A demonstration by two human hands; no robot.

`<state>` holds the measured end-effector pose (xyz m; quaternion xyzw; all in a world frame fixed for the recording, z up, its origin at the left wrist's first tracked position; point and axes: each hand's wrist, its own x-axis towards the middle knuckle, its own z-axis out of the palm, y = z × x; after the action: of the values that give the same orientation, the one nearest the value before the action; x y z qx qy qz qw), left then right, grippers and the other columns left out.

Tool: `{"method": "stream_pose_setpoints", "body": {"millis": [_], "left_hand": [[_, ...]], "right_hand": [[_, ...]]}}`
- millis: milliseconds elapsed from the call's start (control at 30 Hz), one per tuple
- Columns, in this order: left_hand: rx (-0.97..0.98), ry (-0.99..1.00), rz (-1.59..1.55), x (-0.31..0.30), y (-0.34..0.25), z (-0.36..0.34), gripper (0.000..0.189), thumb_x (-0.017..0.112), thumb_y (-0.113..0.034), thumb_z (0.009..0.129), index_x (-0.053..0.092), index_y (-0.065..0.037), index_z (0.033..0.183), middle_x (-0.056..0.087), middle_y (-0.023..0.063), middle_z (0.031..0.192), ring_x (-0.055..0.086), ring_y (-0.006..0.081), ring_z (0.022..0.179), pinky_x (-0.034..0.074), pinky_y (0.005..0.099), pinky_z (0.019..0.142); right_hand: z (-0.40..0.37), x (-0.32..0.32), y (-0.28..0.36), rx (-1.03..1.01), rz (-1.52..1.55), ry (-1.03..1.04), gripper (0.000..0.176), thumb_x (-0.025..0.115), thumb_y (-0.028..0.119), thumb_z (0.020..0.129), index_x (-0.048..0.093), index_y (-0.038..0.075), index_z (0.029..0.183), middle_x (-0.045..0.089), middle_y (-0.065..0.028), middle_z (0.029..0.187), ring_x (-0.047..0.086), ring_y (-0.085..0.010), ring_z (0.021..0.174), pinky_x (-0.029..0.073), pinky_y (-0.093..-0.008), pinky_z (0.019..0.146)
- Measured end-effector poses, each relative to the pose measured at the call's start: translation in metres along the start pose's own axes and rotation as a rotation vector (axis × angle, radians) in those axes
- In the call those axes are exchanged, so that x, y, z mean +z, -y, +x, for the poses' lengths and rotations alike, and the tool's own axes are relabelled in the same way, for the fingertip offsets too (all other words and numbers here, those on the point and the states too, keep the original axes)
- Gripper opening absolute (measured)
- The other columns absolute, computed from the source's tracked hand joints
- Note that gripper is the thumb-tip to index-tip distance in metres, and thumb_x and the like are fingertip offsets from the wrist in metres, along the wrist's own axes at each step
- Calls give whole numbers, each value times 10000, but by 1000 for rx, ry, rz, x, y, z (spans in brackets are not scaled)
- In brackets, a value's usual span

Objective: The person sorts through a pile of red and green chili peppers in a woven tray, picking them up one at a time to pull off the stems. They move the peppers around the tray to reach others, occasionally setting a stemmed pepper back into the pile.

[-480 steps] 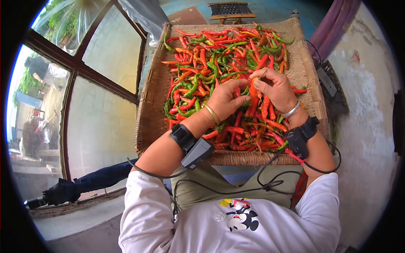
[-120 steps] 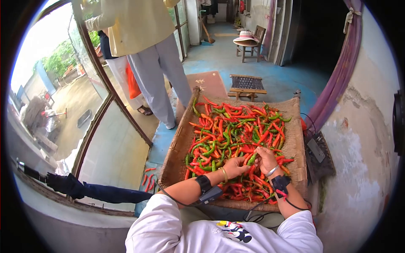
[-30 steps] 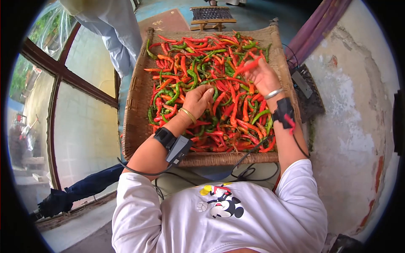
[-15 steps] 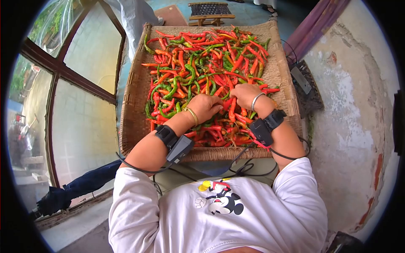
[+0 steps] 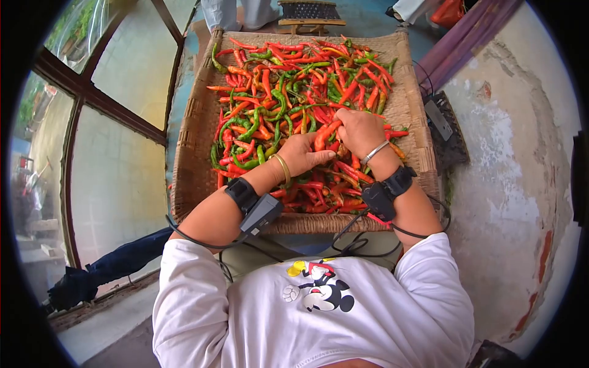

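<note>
A woven tray (image 5: 190,144) in front of me holds a spread of red and green chilies (image 5: 279,101). My right hand (image 5: 361,130), closed with a pinch, grips a red chili (image 5: 325,135) near its upper end. The chili slants down to the left, over the pile. Just left of its lower end is my left hand (image 5: 300,153), with thumb and fingers apart and fingertips close to the chili; nothing is visibly gripped in it. Both wrists carry a bangle and a strapped black device.
Cables (image 5: 356,245) run between the wrist devices and my lap. A small stool (image 5: 310,15) and people's legs (image 5: 236,13) are beyond the tray. Windows and a folded dark umbrella (image 5: 116,270) lie left; a worn wall (image 5: 497,184) stands right.
My right hand has risen slightly and now shows a red chili in its grip. The fingers of my left hand have spread apart. More of people's legs and a red bag show at the top.
</note>
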<state>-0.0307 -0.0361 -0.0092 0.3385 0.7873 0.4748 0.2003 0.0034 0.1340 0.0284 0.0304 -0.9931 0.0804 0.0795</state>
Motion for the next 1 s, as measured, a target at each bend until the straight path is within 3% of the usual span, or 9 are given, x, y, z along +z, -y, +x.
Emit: {"method": "stream_pose_setpoints", "body": {"millis": [100,300,500,567,633,667,833,933,1000], "left_hand": [[-205,169,-273,-4,-7,0,305,568,-310,819,586,-17,900,589,39,658,510,101,510,434,237,486],[-139,-39,-628,-5,-13,-1,284,458,-284,888,566,-28,826,553,7,607,458,68,472,396,211,448],[225,207,-84,-5,-3,-2,260,497,-251,867,536,2,917,546,12,671,505,61,588,423,198,519],[150,181,-188,-3,-11,-6,261,514,-230,859,522,3,977,552,16,689,517,66,613,435,208,541],[78,156,-293,-2,-13,-6,284,530,-208,850,508,4,1037,559,21,707,529,71,638,447,217,562],[12,84,-302,-2,-10,-4,301,530,-186,849,491,1,1081,565,23,723,533,73,641,451,222,569],[-169,-62,-292,-4,4,5,317,519,-135,851,475,2,1134,580,28,751,539,74,642,453,220,572],[-166,-70,-288,-1,8,6,247,544,-139,826,542,5,1027,613,68,723,580,114,629,471,252,578],[-143,-52,-248,1,5,3,224,549,-138,820,559,2,994,617,70,714,585,120,626,470,256,578]], "right_hand": [[1,-7,3,41,56,-81,126,541,137,712,556,105,833,600,-95,717,583,-286,664,455,-406,572],[4,-7,-5,48,103,-109,119,556,162,720,559,106,825,593,-103,691,579,-295,656,453,-406,563],[6,10,-19,19,252,33,91,575,126,733,589,91,815,571,-103,622,569,-245,581,440,-348,519],[12,17,-37,12,335,29,91,582,126,743,595,72,816,566,-89,592,564,-211,537,433,-321,496],[20,15,-56,304,552,46,199,615,249,743,613,62,811,597,-95,640,589,-221,618,452,-344,543],[20,7,-64,495,812,55,293,589,301,784,610,16,851,566,-48,576,566,-134,553,436,-285,471],[17,-1,-96,794,1223,-222,341,532,337,821,590,7,882,536,-3,596,520,-68,497,386,-200,398],[15,0,-89,694,1046,15,320,540,316,814,590,17,915,548,-8,629,518,-68,496,386,-196,396],[13,19,-75,428,821,155,298,565,302,778,618,24,874,597,-46,669,571,-138,557,464,-263,520]]}}
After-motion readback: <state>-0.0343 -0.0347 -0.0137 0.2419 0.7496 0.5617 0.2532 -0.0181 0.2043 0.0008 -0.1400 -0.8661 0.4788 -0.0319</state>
